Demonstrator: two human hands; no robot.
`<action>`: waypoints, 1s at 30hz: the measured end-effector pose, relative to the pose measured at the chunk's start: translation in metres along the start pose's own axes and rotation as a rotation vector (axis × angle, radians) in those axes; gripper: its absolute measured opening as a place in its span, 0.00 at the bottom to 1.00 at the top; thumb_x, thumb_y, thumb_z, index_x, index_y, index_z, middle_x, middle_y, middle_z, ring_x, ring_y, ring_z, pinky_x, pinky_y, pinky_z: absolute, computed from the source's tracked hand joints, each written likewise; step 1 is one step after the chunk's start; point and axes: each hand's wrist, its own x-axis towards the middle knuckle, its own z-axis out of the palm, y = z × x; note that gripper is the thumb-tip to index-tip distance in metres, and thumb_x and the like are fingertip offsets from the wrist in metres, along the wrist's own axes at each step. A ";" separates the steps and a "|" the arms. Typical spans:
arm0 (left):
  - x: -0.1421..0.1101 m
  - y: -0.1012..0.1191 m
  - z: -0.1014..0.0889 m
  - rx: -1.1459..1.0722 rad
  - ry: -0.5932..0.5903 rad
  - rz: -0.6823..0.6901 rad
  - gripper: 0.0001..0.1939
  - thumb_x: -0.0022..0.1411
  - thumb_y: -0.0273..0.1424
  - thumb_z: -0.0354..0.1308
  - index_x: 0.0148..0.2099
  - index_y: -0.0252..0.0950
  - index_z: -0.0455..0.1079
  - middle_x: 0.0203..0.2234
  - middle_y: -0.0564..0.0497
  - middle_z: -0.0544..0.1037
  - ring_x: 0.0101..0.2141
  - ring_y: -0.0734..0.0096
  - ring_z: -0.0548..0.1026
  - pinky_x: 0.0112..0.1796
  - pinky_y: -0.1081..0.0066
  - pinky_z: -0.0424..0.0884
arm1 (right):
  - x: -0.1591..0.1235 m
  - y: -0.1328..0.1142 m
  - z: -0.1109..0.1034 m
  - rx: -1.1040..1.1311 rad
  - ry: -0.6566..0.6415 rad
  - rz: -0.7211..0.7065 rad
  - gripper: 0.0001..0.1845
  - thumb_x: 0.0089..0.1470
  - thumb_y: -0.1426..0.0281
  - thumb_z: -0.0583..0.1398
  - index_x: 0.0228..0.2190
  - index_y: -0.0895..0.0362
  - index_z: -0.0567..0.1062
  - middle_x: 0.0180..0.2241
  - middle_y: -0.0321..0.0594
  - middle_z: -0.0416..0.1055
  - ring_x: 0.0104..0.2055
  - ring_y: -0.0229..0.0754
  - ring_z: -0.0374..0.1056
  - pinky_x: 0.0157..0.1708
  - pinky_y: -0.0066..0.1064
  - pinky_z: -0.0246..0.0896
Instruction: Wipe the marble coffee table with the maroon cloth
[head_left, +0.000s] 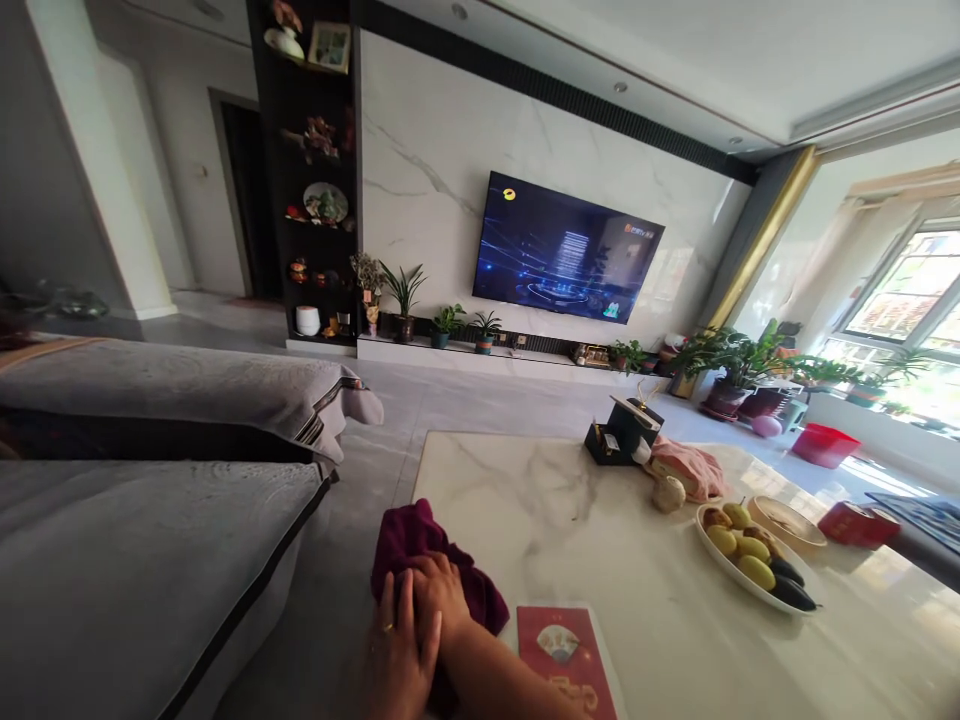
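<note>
A bunched dark purple cloth (409, 535) lies over the left edge of the marble-topped table (517, 500). My right hand (441, 598) presses on this cloth, its fingers bent over the folds. Close against it on the left, my left hand (401, 640) has its fingers stretched out and apart, with a ring on one of them. Its fingertips reach the cloth and the side of my right hand; whether they grip any fabric I cannot tell. Just right of the cloth lies a red booklet or card (562, 655) with a fan-shaped picture, partly behind my right forearm.
Farther right on the table are a white plate (772, 600) of fruit, a round shallow bowl (787, 525), red cans (859, 525), a pink cloth (690, 470) and a black organizer box (619, 445). A grey covered sofa (225, 560) stands left. Beyond, a television (566, 250) hangs above potted plants.
</note>
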 end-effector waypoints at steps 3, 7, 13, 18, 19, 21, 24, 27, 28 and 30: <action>0.001 -0.005 0.004 0.018 0.013 -0.008 0.35 0.81 0.47 0.50 0.81 0.36 0.64 0.79 0.28 0.67 0.73 0.30 0.73 0.67 0.32 0.77 | -0.020 0.017 -0.014 -0.019 0.000 -0.026 0.26 0.68 0.65 0.65 0.65 0.43 0.82 0.70 0.42 0.79 0.75 0.62 0.68 0.71 0.55 0.70; 0.002 -0.009 0.008 0.046 -0.054 -0.042 0.37 0.80 0.51 0.46 0.72 0.30 0.76 0.73 0.25 0.74 0.70 0.29 0.76 0.67 0.33 0.78 | -0.057 0.066 -0.060 -0.088 0.103 0.150 0.35 0.56 0.75 0.64 0.64 0.45 0.82 0.72 0.46 0.77 0.76 0.62 0.67 0.72 0.57 0.67; 0.002 -0.013 0.010 0.016 -0.177 -0.137 0.37 0.79 0.51 0.44 0.73 0.34 0.77 0.74 0.30 0.75 0.75 0.34 0.73 0.71 0.36 0.75 | -0.155 0.183 -0.159 -0.288 0.133 0.559 0.40 0.53 0.71 0.60 0.66 0.40 0.83 0.74 0.38 0.75 0.79 0.56 0.66 0.76 0.49 0.65; -0.001 -0.009 0.012 0.031 -0.177 -0.130 0.40 0.80 0.50 0.40 0.73 0.28 0.75 0.75 0.25 0.73 0.74 0.34 0.74 0.74 0.35 0.71 | -0.246 0.265 -0.204 -0.364 0.253 0.750 0.39 0.53 0.57 0.57 0.65 0.40 0.83 0.71 0.41 0.78 0.77 0.62 0.69 0.77 0.58 0.66; -0.002 -0.008 0.012 0.032 -0.174 -0.123 0.40 0.80 0.50 0.40 0.74 0.27 0.75 0.75 0.25 0.73 0.74 0.35 0.73 0.74 0.35 0.70 | -0.256 0.273 -0.205 -0.375 0.280 0.790 0.39 0.53 0.54 0.57 0.64 0.39 0.84 0.70 0.42 0.79 0.77 0.62 0.70 0.76 0.58 0.67; -0.002 -0.005 0.011 0.029 -0.172 -0.122 0.40 0.80 0.51 0.42 0.74 0.29 0.74 0.75 0.26 0.73 0.75 0.35 0.72 0.74 0.35 0.71 | -0.263 0.278 -0.201 -0.394 0.308 0.845 0.39 0.53 0.52 0.57 0.64 0.39 0.84 0.71 0.43 0.78 0.77 0.63 0.70 0.73 0.59 0.70; -0.002 -0.002 0.010 0.013 -0.159 -0.139 0.37 0.79 0.50 0.43 0.74 0.32 0.75 0.75 0.30 0.74 0.74 0.37 0.74 0.73 0.36 0.72 | -0.243 0.255 -0.184 -0.398 0.280 0.804 0.38 0.55 0.54 0.56 0.65 0.41 0.84 0.72 0.42 0.77 0.76 0.62 0.70 0.74 0.58 0.70; -0.002 0.001 0.008 0.006 -0.136 -0.142 0.36 0.80 0.49 0.44 0.73 0.32 0.76 0.74 0.30 0.76 0.73 0.39 0.75 0.74 0.36 0.72 | -0.202 0.206 -0.159 -0.351 0.187 0.632 0.38 0.57 0.61 0.57 0.67 0.43 0.82 0.73 0.41 0.76 0.77 0.59 0.68 0.77 0.55 0.65; -0.002 0.001 0.008 0.012 -0.128 -0.135 0.36 0.80 0.49 0.44 0.73 0.32 0.76 0.74 0.30 0.76 0.73 0.38 0.75 0.74 0.36 0.72 | -0.187 0.186 -0.150 -0.326 0.149 0.563 0.38 0.58 0.64 0.58 0.68 0.45 0.82 0.74 0.42 0.76 0.78 0.58 0.68 0.78 0.52 0.64; -0.003 0.001 0.007 0.034 -0.106 -0.113 0.36 0.81 0.49 0.44 0.73 0.31 0.75 0.74 0.28 0.76 0.73 0.36 0.75 0.73 0.35 0.73 | -0.157 0.146 -0.131 -0.269 0.090 0.436 0.39 0.58 0.68 0.60 0.70 0.46 0.80 0.74 0.43 0.74 0.78 0.58 0.66 0.77 0.50 0.63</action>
